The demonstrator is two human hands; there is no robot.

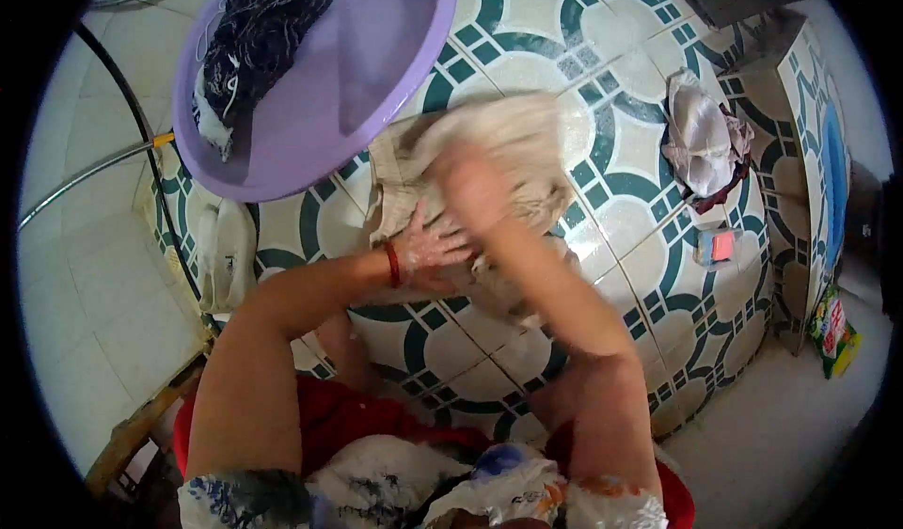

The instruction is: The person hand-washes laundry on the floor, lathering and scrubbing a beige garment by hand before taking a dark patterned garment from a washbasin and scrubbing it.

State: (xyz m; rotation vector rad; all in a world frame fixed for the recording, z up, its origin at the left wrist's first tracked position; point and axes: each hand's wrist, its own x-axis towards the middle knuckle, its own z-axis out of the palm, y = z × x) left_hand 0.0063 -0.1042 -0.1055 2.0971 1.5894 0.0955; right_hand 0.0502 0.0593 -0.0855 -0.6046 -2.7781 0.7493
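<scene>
A wet beige garment (541, 195) lies crumpled on the patterned tile floor, its upper part smeared by motion. My left hand (431, 247), with a red band at the wrist, rests on the garment's lower left part, fingers spread. Over the middle of the garment is my right hand (470, 189), blurred by motion, so its fingers cannot be made out. Just beyond, at the upper left, sits a purple basin (353, 87) with a dark patterned cloth (259, 40) inside against its left side.
White shoes (226, 252) stand below the basin. At the right lie a white and dark red cloth bundle (701, 139) and a pink bar in a clear box (720, 246). A green packet (831, 333) is farther right. A hose (94, 176) runs along the left.
</scene>
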